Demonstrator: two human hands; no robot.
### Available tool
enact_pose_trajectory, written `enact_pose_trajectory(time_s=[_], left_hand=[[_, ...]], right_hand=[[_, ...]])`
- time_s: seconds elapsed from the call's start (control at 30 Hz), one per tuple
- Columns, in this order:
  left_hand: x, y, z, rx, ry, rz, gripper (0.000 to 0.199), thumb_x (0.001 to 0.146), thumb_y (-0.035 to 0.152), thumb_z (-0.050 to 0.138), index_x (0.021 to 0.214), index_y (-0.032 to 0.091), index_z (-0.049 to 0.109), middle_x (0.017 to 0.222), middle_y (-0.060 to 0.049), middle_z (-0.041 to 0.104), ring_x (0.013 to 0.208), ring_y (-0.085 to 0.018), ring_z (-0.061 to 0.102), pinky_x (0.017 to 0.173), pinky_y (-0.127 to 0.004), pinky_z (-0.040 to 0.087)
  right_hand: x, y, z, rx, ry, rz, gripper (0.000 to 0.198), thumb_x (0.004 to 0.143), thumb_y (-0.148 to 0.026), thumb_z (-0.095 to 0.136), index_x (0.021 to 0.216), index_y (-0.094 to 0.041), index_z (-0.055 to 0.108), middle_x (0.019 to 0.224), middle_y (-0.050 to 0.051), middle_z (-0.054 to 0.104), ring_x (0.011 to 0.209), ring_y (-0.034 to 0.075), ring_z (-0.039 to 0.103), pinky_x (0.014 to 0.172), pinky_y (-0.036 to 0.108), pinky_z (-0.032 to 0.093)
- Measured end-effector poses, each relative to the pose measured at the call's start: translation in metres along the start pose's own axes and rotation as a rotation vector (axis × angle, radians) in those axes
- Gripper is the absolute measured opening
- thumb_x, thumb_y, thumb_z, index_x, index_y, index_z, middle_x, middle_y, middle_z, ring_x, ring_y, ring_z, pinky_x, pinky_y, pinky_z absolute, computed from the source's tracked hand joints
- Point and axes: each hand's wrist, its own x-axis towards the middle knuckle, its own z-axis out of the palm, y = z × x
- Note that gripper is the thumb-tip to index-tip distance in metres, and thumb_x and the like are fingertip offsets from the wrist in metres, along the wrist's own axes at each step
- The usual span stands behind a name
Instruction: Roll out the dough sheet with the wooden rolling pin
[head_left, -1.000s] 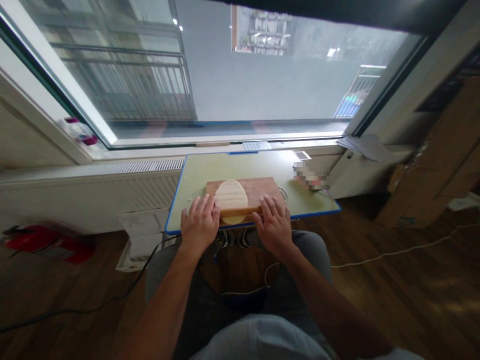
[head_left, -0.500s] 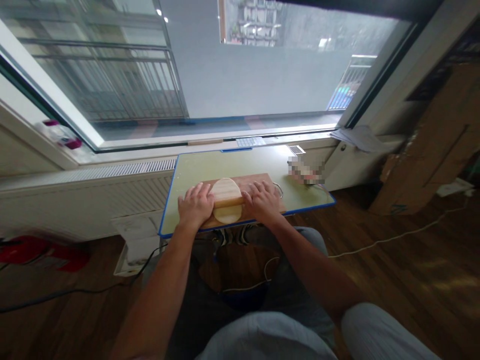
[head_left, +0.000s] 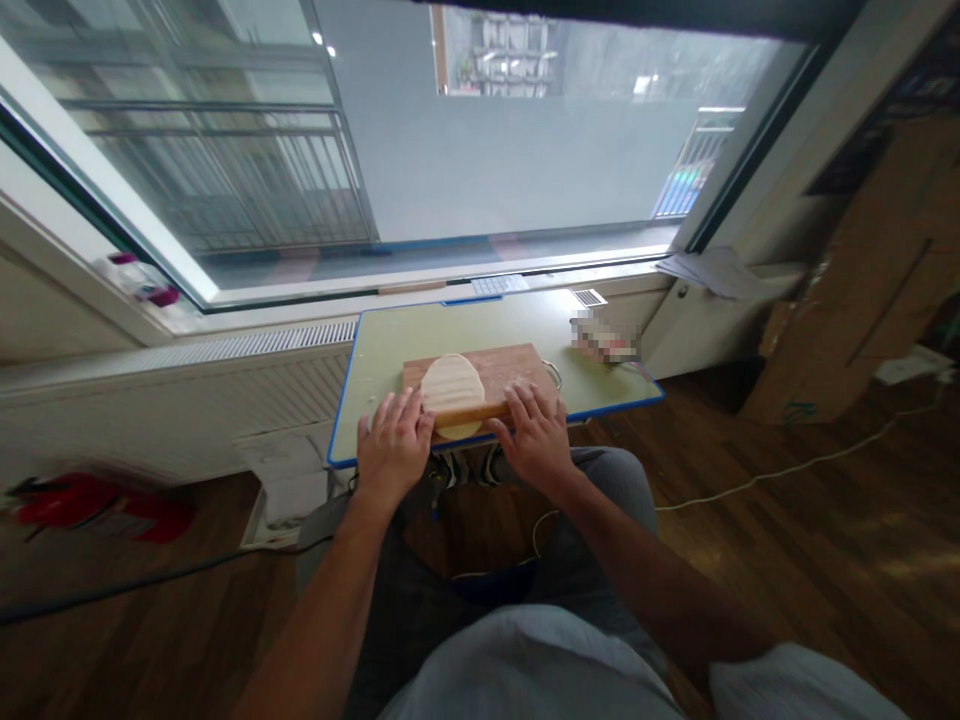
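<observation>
A flat, pale sheet of dough [head_left: 452,380] lies on a wooden cutting board [head_left: 514,365] with a metal ring handle at its right end. Across the near part of the dough rests a wooden rolling pin [head_left: 471,413], parallel to the table's front edge. My left hand [head_left: 394,440] lies over the pin's left end, fingers pointing away from me. Over its right end is my right hand [head_left: 536,435], thumb turned inward. Both palms cover the pin's ends, so those are hidden. A strip of dough shows on the near side of the pin.
The board sits on a small pale green table [head_left: 465,325] with a blue rim. A pixelated item [head_left: 606,337] is at its right. Beyond are a radiator [head_left: 270,385] and a window. A red fire extinguisher [head_left: 105,507] lies left; a cardboard box [head_left: 862,280] stands right.
Both hands have brought the rolling pin toward me, from the dough's middle to its near part. More of the dough and the board now shows beyond the pin. The view has shifted slightly.
</observation>
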Motion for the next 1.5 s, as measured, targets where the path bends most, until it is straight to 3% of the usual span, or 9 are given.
enact_pose_trajectory(time_s=[0.37,0.9,1.07,1.3,1.4,1.5], left_hand=[[-0.008,-0.003,0.0,-0.04,-0.015,0.0,0.06,0.112,0.048,0.03,0.163,0.029,0.054,0.173,-0.006,0.048,0.163,-0.031,0.037,0.133,-0.061,0.027],[0.051,-0.005,0.009,-0.015,0.018,-0.034,0.054,0.111,0.045,0.033,0.151,0.028,0.067,0.168,-0.006,0.056,0.155,-0.031,0.048,0.131,-0.06,0.028],[0.079,-0.009,0.013,-0.012,0.006,-0.045,0.052,0.109,0.042,0.036,0.147,0.028,0.069,0.164,-0.007,0.059,0.15,-0.03,0.053,0.128,-0.057,0.035],[0.116,-0.018,0.018,-0.03,-0.167,-0.101,0.055,0.108,0.047,0.035,0.15,0.031,0.067,0.166,-0.005,0.058,0.147,-0.033,0.055,0.124,-0.056,0.042],[0.12,-0.018,0.018,-0.032,-0.199,-0.11,0.056,0.108,0.048,0.034,0.152,0.032,0.065,0.168,-0.004,0.055,0.148,-0.034,0.054,0.124,-0.058,0.041],[0.111,-0.016,0.017,-0.013,-0.161,-0.09,0.055,0.108,0.048,0.035,0.151,0.032,0.065,0.167,-0.005,0.057,0.147,-0.034,0.054,0.125,-0.059,0.04]], right_hand=[[-0.011,0.002,0.005,-0.022,0.035,-0.015,0.063,0.114,-0.054,0.041,0.166,-0.02,0.047,0.175,0.014,0.044,0.166,0.033,0.03,0.133,0.065,0.017],[0.062,-0.007,0.002,-0.034,-0.085,0.05,0.06,0.114,-0.057,0.036,0.158,-0.023,0.06,0.168,0.01,0.054,0.161,0.035,0.036,0.132,0.066,0.019],[0.089,-0.007,0.004,-0.073,-0.09,0.033,0.059,0.115,-0.057,0.033,0.156,-0.026,0.062,0.168,0.008,0.055,0.16,0.037,0.037,0.131,0.069,0.021],[0.119,-0.002,0.01,-0.067,-0.098,0.005,0.052,0.113,-0.054,0.036,0.143,-0.029,0.07,0.153,0.01,0.067,0.146,0.037,0.052,0.126,0.069,0.027],[0.121,-0.003,0.009,-0.051,-0.093,0.016,0.05,0.113,-0.052,0.036,0.139,-0.029,0.072,0.151,0.01,0.069,0.143,0.036,0.054,0.126,0.069,0.027],[0.114,-0.004,0.008,-0.054,-0.084,0.015,0.052,0.114,-0.05,0.036,0.147,-0.027,0.068,0.157,0.01,0.065,0.149,0.036,0.048,0.128,0.071,0.024]])
